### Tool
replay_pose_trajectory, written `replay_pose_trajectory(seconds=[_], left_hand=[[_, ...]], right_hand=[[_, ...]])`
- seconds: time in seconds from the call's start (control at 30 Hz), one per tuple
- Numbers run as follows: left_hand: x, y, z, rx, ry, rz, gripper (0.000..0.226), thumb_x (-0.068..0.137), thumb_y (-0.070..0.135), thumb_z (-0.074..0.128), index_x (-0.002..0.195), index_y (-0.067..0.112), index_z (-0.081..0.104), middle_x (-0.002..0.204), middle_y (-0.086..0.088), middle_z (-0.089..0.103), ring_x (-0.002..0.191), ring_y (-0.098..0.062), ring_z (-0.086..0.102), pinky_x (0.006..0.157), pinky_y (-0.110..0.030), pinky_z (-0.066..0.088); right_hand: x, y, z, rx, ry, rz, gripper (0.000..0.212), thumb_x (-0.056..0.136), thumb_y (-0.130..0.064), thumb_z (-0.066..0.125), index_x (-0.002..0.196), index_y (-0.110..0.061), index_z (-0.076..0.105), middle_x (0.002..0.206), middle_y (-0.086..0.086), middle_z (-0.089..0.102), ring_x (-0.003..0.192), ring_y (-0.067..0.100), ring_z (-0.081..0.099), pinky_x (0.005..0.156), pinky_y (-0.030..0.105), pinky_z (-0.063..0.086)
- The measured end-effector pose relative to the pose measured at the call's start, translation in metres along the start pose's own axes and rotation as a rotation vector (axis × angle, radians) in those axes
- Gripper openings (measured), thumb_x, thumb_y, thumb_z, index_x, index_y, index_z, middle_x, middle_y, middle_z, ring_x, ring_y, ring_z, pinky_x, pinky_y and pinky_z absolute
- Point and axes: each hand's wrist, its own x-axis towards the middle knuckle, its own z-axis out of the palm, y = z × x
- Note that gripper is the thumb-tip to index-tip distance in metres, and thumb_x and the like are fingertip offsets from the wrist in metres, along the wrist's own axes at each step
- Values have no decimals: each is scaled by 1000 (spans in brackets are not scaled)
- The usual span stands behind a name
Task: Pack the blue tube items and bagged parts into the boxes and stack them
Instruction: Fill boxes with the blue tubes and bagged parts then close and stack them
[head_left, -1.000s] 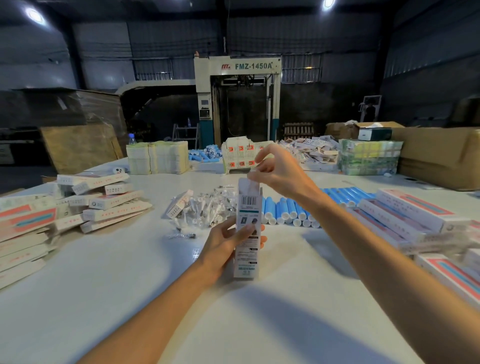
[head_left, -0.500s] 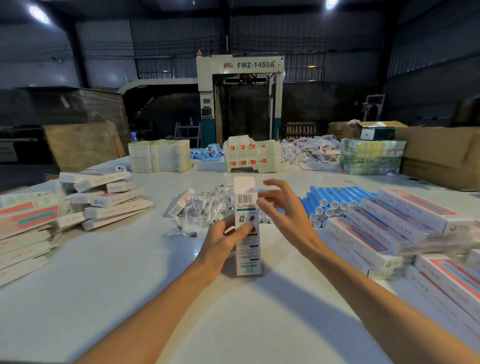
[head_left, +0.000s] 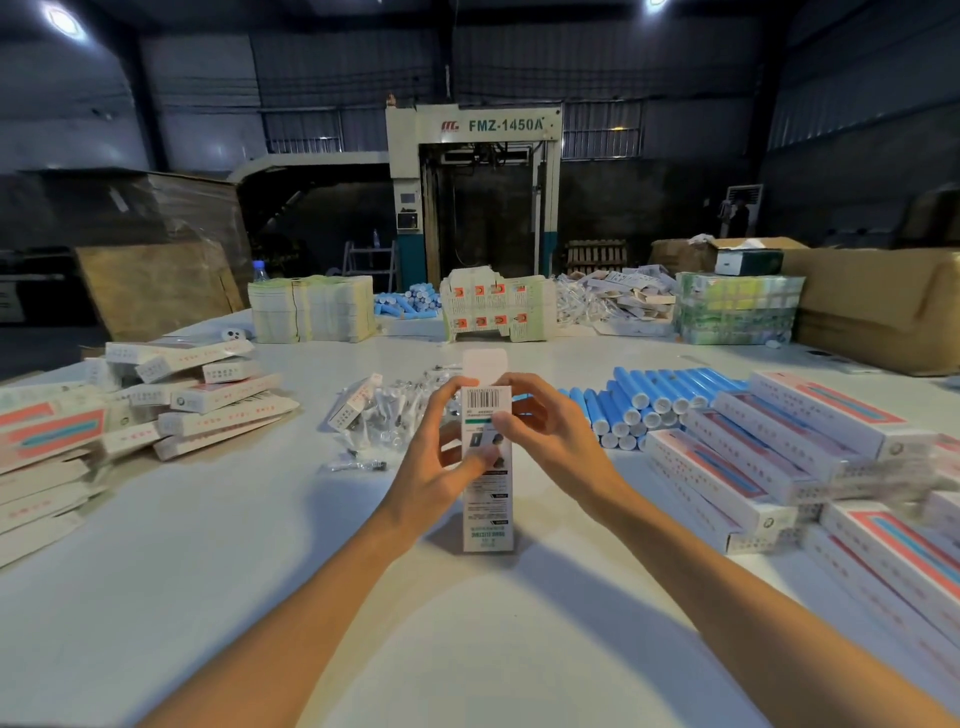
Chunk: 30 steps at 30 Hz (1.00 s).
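Pinching a tall box (head_left: 487, 512) near its top with left hand (head_left: 431, 467) and right hand (head_left: 558, 441), fingers curled round the sides, thumbs on the printed face; standing upright on the white table (head_left: 208, 597), top flap (head_left: 484, 364) open above the grip. Likely to tip or skid at the foot if pressed unevenly while tucking; could crease the flap against contents, unseen here. Right of the grip, packed boxes (head_left: 753, 467); left, a loose stack of boxes (head_left: 208, 400); behind right, blue tubes (head_left: 649, 400); behind left, bagged parts (head_left: 395, 410). Nothing blocking the flap.
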Motion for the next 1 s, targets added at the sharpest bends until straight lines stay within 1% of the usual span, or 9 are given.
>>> replay_pose_trajectory(seconds=[0.13,0.23,0.37,0.47,0.67,0.77,0.87,0.93,1.0], left_hand=[[2,0,-1,46,10,22,70,96,23,79,152,34,38,125,1,74,116,-24,72,92,-34,62],[1,1,-2,63,16,13,70,94,25,79,150,35,39,121,-1,74,115,-25,72,93,-38,61],[1,3,-2,111,8,25,68,95,25,78,150,34,39,128,4,70,120,-24,69,100,-52,58],[1,3,-4,120,-1,21,70,93,27,77,151,37,38,128,5,70,121,-22,69,101,-52,58],[1,4,-4,114,-12,0,73,91,43,77,151,54,36,130,19,70,123,-9,67,88,-22,59],[1,2,-4,109,-11,-21,76,92,45,77,153,55,34,131,20,70,123,-9,67,90,-29,58],[1,2,-4,106,-21,-34,77,93,44,77,155,54,32,133,21,69,125,-10,66,96,-36,54],[1,3,-3,100,-30,-29,76,96,40,75,156,52,31,134,18,68,126,-10,66,97,-37,53],[1,3,1,65,-43,-24,73,99,35,72,157,51,29,134,14,68,126,-11,66,99,-40,56]], right_hand=[[3,1,-1,-35,-24,9,25,104,-23,66,127,-17,61,119,-1,74,112,16,69,95,33,59],[11,-5,-4,3,27,6,22,106,-36,59,122,-21,64,117,-8,74,110,14,70,89,30,58],[35,-18,-14,53,18,39,21,106,-25,60,125,-22,51,106,1,79,96,19,76,79,25,61],[52,-24,-20,-110,-85,10,21,102,-14,64,122,-11,58,103,5,77,94,22,75,77,33,64],[56,-16,-24,-335,-74,-137,6,101,-7,63,106,-11,61,102,3,75,90,15,75,76,39,65],[56,-10,-22,-396,-45,-154,6,102,-6,63,105,-11,62,102,-5,74,94,8,73,79,37,65],[57,-12,-25,-392,-82,-186,10,101,-10,64,102,-20,63,101,-14,72,100,-1,70,83,28,63],[54,-15,-29,-279,-149,-165,1,102,-21,65,102,-21,65,101,-6,77,102,9,73,84,32,63],[49,-17,-32,-180,-184,-117,14,102,-33,65,104,-19,68,101,-2,79,101,18,75,83,40,65]])
